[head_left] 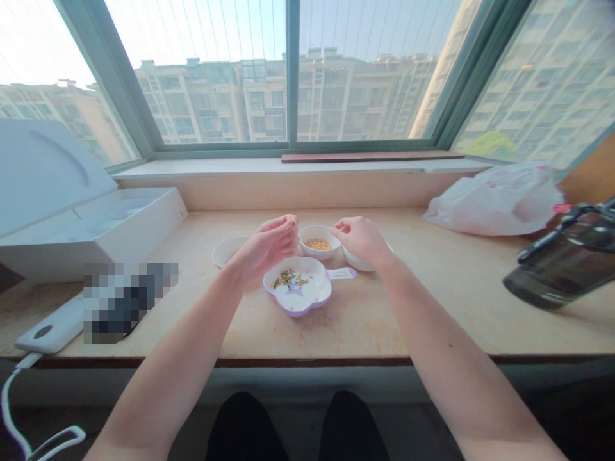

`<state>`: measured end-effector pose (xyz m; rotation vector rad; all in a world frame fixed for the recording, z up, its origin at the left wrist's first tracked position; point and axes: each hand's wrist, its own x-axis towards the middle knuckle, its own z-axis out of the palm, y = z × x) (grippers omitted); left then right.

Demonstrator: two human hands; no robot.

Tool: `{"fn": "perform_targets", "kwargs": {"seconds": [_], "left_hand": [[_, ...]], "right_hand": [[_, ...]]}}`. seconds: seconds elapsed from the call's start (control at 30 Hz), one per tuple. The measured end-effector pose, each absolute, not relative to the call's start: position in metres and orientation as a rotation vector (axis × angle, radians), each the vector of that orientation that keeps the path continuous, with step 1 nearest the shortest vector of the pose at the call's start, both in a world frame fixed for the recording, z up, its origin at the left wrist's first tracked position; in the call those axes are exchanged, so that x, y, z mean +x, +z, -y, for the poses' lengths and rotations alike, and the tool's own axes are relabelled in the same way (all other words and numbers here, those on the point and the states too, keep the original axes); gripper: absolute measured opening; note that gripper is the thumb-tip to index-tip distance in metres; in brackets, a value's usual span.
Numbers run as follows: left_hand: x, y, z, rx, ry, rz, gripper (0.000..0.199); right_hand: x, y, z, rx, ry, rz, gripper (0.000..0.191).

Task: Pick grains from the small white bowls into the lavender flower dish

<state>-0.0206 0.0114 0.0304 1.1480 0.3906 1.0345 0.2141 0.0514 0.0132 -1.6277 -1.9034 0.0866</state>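
Note:
A white flower-shaped bowl with a lilac outside and a short handle (312, 294) stands in front of me, a small heap of mixed green and yellow grains (289, 279) in it. My left hand (273, 243) hovers above its back left side, fingers curled together; whatever they pinch is too small to see. Behind it sits a round white bowl (317, 252) of yellow grains (318, 244). My right hand (360, 240) is closed, fingertips at that bowl's right rim, and partly covers another white bowl (358, 261). A third white bowl (228, 252) is partly behind my left hand.
An opened white box (139, 224) stands on the left, with a white power bank and cable (52, 330) and a pixelated dark object (129, 304) nearer. To the right are a white plastic bag (494, 202) and a dark transparent jug (557, 269). The window rises behind.

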Motion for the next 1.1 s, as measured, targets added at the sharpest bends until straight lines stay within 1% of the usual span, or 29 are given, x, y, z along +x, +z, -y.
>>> {"fn": "perform_targets", "kwargs": {"seconds": [0.1, 0.23, 0.4, 0.53, 0.83, 1.0, 1.1], "left_hand": [[-0.023, 0.03, -0.01, 1.046, 1.068, -0.346, 0.021], [-0.021, 0.024, -0.011, 1.047, 1.026, -0.368, 0.022], [-0.018, 0.019, -0.013, 1.09, 1.001, -0.409, 0.024], [-0.019, 0.019, -0.014, 1.114, 1.001, -0.425, 0.027], [-0.016, 0.014, -0.015, 1.093, 0.96, -0.52, 0.027], [-0.012, 0.01, -0.014, 1.081, 0.929, -0.565, 0.027], [-0.01, 0.007, -0.015, 1.074, 0.933, -0.583, 0.027]], "right_hand": [[0.204, 0.015, -0.045, -1.451, 0.218, 1.902, 0.024], [0.189, 0.014, -0.035, -1.221, 0.42, 1.91, 0.026], [0.174, 0.005, -0.028, -1.061, 0.569, 1.968, 0.023], [0.169, 0.0, -0.025, -0.98, 0.61, 1.959, 0.024], [0.167, 0.001, -0.019, -0.805, 0.744, 1.799, 0.04], [0.167, 0.002, -0.021, -0.871, 0.771, 1.759, 0.033], [0.168, 0.002, -0.022, -0.919, 0.715, 1.771, 0.031]]}}
